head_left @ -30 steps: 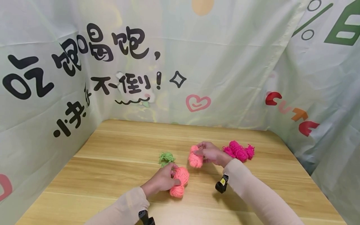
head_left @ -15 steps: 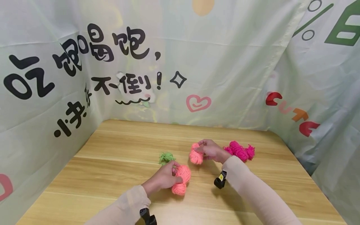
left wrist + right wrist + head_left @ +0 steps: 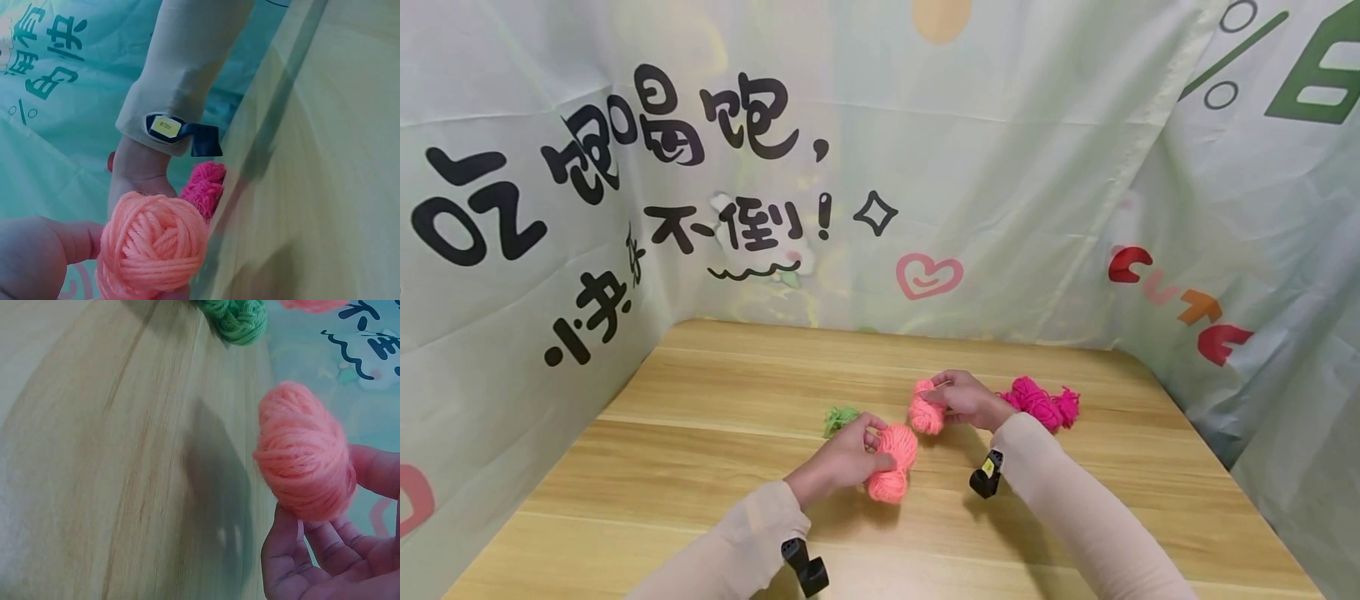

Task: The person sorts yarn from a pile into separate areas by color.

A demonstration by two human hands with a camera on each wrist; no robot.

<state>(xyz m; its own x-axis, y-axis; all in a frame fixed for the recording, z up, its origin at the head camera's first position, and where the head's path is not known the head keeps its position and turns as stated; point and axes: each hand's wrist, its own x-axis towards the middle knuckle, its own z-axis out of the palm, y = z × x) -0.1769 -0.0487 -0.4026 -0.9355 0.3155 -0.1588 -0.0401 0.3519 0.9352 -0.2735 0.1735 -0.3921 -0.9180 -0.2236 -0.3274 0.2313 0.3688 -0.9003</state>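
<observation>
Above the middle of the counter (image 3: 737, 450), I am holding two coral bundles of yarn, one in each of my hands. My left forearm is slanting in from the lower left, and my left hand (image 3: 842, 457), its back turned up, is pinching the larger coral bundle (image 3: 898, 448) around its narrow waist, the thumb lying on the near side. My right forearm is angling in from the lower right, and my right hand (image 3: 968, 400) is bending inward to pinch the smaller coral bundle (image 3: 927, 417) between thumb and fingers. I am keeping the two bundles near each other yet apart, the smaller one farther from me; both are casting shadows that fall clear of them on the wood. Just beyond my left hand, partly covered by it, green yarn (image 3: 838, 421) is lying on the counter. Beyond my right wrist, magenta yarn (image 3: 1045, 407) is resting in a loose heap. Pale sleeves (image 3: 1082, 504) are covering my forearms, and a black wrist device (image 3: 987, 475) is sitting at each cuff.
</observation>
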